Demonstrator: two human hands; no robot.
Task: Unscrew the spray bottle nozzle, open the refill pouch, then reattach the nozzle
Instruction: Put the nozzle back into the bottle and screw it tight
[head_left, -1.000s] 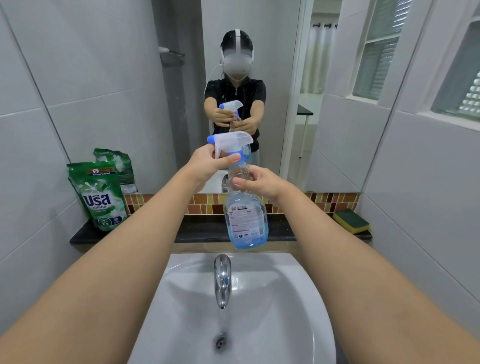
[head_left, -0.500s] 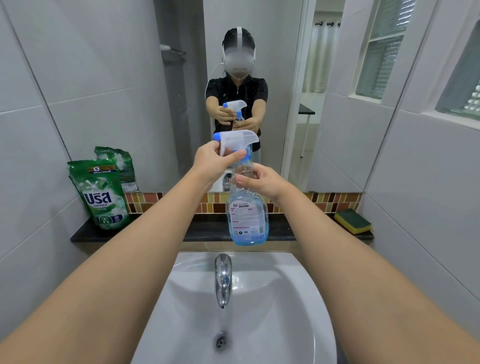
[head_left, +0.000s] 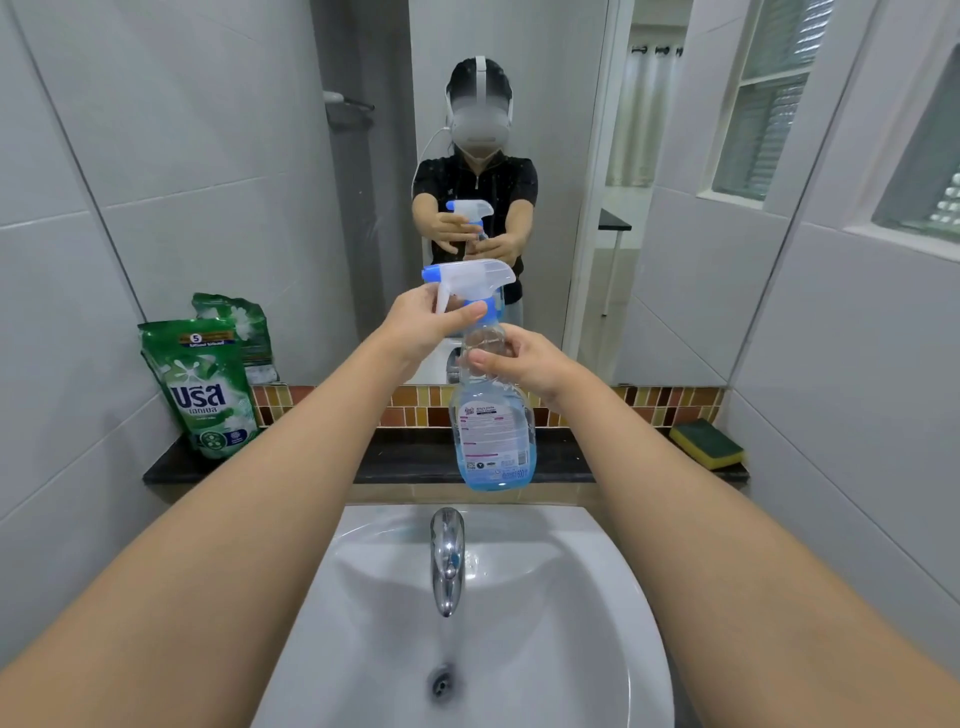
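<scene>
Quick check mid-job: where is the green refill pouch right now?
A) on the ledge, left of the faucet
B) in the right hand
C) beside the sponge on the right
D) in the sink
A: the pouch stands untouched on the dark ledge, while both hands hold the bottle.

pouch (head_left: 205, 387) left, sponge (head_left: 707, 444) right, ledge (head_left: 415, 462) between

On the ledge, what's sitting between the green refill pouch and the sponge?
Nothing rests there: in the head view the dark ledge between refill pouch and sponge looks bare, partly hidden by the held spray bottle.
</scene>
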